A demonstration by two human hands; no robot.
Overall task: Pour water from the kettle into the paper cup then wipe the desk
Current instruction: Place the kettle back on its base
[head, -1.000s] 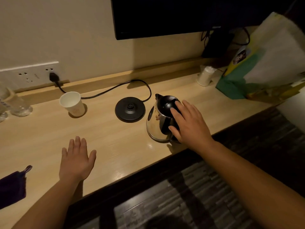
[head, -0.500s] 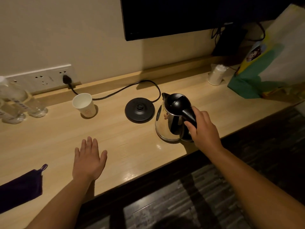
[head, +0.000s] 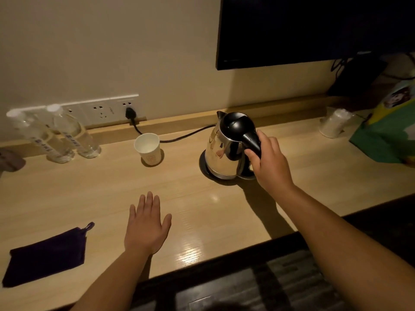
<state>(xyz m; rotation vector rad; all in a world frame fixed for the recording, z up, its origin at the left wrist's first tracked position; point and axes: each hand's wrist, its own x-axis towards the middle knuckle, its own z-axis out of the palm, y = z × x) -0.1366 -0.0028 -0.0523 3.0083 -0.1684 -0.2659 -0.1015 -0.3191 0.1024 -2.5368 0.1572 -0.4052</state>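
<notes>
water bottles [head: 65, 135], wall socket [head: 105, 111], television [head: 310, 30]

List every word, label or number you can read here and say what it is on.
None can be read.
Water bottles: label print too blurred.
Paper cup: faint orange logo, no legible words.
Green bag: a picture only, blurred.
Kettle: no visible text.

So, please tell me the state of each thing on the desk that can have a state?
kettle: upright, lid shut, over its base, handle gripped by right hand
paper cup: upright, looks empty
left hand: open, flat on desk
plug: in socket
purple cloth: lying flat, untouched
</notes>
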